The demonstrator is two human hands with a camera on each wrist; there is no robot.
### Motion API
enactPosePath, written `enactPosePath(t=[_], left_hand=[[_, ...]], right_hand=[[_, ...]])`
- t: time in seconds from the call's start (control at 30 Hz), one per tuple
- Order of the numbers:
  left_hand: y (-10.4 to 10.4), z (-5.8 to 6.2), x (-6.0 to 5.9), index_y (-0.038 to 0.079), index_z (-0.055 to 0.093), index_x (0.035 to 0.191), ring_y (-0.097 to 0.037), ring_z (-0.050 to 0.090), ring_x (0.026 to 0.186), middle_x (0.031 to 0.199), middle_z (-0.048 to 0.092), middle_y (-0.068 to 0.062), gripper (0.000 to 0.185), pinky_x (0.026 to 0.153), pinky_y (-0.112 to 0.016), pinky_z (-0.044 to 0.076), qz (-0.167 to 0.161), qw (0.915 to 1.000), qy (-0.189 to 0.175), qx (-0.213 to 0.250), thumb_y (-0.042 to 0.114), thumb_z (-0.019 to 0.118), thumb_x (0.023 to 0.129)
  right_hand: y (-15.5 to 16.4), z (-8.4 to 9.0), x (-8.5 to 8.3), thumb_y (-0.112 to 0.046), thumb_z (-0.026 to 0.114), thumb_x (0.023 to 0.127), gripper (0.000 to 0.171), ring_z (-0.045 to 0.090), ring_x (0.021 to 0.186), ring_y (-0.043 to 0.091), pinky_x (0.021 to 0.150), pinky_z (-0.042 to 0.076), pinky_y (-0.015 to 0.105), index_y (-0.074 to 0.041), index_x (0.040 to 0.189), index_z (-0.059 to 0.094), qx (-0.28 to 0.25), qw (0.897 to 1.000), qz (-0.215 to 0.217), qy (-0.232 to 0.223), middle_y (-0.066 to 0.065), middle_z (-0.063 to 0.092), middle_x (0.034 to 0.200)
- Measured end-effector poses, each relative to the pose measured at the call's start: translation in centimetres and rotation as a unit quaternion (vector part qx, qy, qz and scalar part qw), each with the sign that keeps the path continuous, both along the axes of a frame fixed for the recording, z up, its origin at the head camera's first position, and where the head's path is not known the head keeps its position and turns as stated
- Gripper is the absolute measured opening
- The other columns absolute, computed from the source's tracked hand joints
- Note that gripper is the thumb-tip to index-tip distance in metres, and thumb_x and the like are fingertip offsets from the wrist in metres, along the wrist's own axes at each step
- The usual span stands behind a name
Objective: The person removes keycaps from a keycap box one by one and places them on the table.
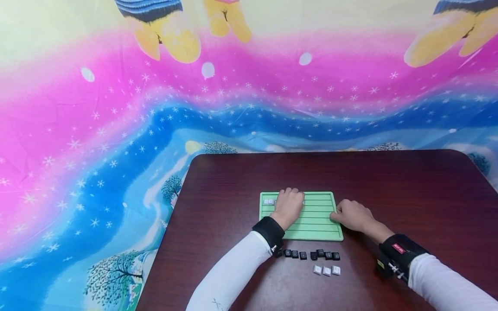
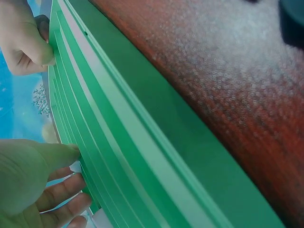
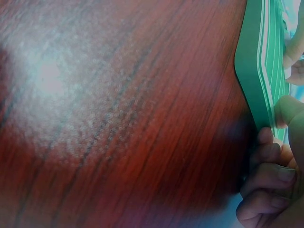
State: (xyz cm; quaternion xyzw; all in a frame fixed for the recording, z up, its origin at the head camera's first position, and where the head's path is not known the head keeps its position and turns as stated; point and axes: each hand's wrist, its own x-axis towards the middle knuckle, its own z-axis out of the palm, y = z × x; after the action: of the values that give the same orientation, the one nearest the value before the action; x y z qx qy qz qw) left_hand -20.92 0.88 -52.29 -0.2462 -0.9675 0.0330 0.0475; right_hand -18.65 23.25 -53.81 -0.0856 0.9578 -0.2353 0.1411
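A light green ridged board lies on the table. My left hand reaches over its far part, thumb and fingers pinching a small white keycap, mostly hidden by the hand. White keycaps sit in the board's far row, left of that hand. My right hand grips the board's right edge, with its thumb on the rim and its other fingers curled beside the wall.
Several black keycaps lie in a loose row in front of the board. Nearer to me are three white keycaps. The dark red-brown table ends at a printed cloth backdrop.
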Motion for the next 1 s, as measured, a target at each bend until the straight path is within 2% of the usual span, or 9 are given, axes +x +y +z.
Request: enactPosePath(t=[0.3, 0.67, 1.0], left_hand=[[-0.2, 0.5, 0.0, 0.021, 0.077, 0.1, -0.014, 0.068, 0.088, 0.092, 0.073, 0.005, 0.013, 0.074, -0.029, 0.051, -0.009, 0.9997, 0.016, 0.019, 0.021, 0.065, 0.097], [-0.9, 1.4, 0.4, 0.021, 0.076, 0.107, -0.014, 0.067, 0.086, 0.094, 0.074, 0.005, 0.016, 0.071, -0.027, 0.048, -0.001, 0.9997, 0.006, 0.024, 0.024, 0.063, 0.099], [-1.6, 1.8, 0.9, 0.02, 0.077, 0.106, -0.013, 0.067, 0.084, 0.092, 0.074, 0.005, 0.015, 0.066, -0.025, 0.046, -0.017, 0.9987, 0.024, 0.041, 0.027, 0.067, 0.097]], right_hand=[[0.0, -0.2, -0.1, -0.029, 0.063, 0.088, 0.043, 0.026, 0.047, 0.01, 0.048, 0.018, 0.024, -0.02, 0.054, 0.039, 0.003, 1.0, -0.006, 0.0, -0.008, 0.027, 0.052], [0.0, -0.2, -0.1, -0.029, 0.064, 0.089, 0.043, 0.027, 0.048, 0.01, 0.048, 0.019, 0.024, -0.019, 0.054, 0.041, 0.004, 1.0, -0.005, 0.002, -0.008, 0.027, 0.052], [-0.1, 0.1, 0.1, -0.029, 0.064, 0.089, 0.042, 0.03, 0.047, 0.011, 0.048, 0.02, 0.024, -0.019, 0.055, 0.042, 0.002, 1.0, -0.008, -0.006, -0.007, 0.028, 0.052]])
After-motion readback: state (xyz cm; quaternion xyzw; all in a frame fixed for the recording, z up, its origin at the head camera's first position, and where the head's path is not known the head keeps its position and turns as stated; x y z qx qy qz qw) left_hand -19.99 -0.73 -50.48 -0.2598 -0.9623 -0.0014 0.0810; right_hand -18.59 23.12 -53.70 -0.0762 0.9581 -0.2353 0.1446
